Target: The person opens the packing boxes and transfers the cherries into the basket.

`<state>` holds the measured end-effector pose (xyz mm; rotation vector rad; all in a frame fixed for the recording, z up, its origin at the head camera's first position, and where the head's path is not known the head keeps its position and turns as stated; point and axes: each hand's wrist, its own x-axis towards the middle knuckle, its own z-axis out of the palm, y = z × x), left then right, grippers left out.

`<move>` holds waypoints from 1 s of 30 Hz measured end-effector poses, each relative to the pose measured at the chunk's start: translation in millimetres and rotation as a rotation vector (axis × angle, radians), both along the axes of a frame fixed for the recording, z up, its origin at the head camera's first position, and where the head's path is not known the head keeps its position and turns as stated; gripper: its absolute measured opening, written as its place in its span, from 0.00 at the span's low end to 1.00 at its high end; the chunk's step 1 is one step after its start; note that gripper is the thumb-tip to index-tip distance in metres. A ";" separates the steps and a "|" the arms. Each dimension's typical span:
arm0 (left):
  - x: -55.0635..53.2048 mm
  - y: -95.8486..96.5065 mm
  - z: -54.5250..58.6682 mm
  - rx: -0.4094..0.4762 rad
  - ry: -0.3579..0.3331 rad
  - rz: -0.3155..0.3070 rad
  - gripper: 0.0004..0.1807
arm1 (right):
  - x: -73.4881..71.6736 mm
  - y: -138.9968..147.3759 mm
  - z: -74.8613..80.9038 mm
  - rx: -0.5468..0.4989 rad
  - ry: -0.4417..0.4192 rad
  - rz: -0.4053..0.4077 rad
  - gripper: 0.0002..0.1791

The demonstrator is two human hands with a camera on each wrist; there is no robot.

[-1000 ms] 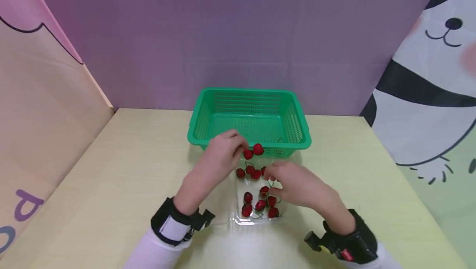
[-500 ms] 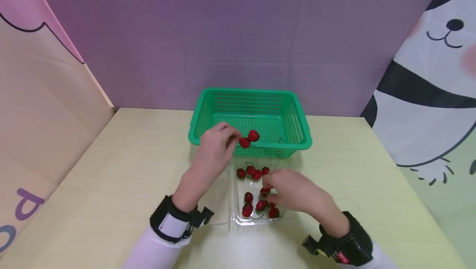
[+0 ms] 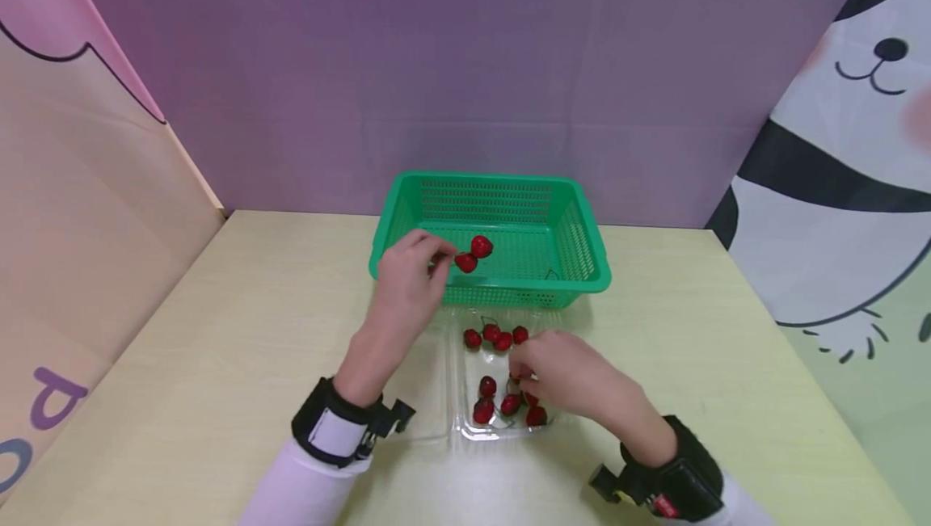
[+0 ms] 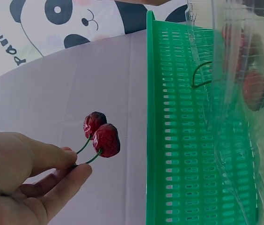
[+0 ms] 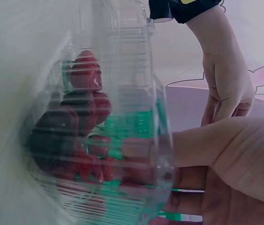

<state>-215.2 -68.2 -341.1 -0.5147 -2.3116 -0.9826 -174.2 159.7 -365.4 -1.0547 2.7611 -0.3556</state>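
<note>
My left hand pinches the stems of a joined pair of red cherries between thumb and fingertips. In the head view the pair overlaps the inside of the green plastic basket; in the left wrist view the cherries stand out past the fingertips on green stems. My right hand reaches into the clear plastic box, thumb and fingers down among the cherries. Its fingertips are partly hidden, and I cannot tell whether they pinch a stem.
More cherries lie at the far end of the box and others at its near end. The clear lid lies open to the left. A stem shows in the basket. A purple backdrop rises behind the table.
My left hand has lifted the cherry pair away from the box, up and left over the basket. My right hand has shifted slightly left and down among the cherries in the box.
</note>
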 end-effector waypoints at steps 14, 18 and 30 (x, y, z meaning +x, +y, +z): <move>-6.6 -6.5 -4.6 0.047 0.013 0.034 0.04 | -1.6 -4.3 -7.5 -0.059 -0.035 0.000 0.10; -8.3 -7.7 -6.1 0.040 -0.003 0.051 0.05 | -2.1 -4.2 -8.6 -0.082 -0.027 0.008 0.10; -11.8 -9.6 -11.6 0.026 -0.057 0.076 0.08 | -4.1 -5.4 -7.8 -0.195 0.043 0.017 0.09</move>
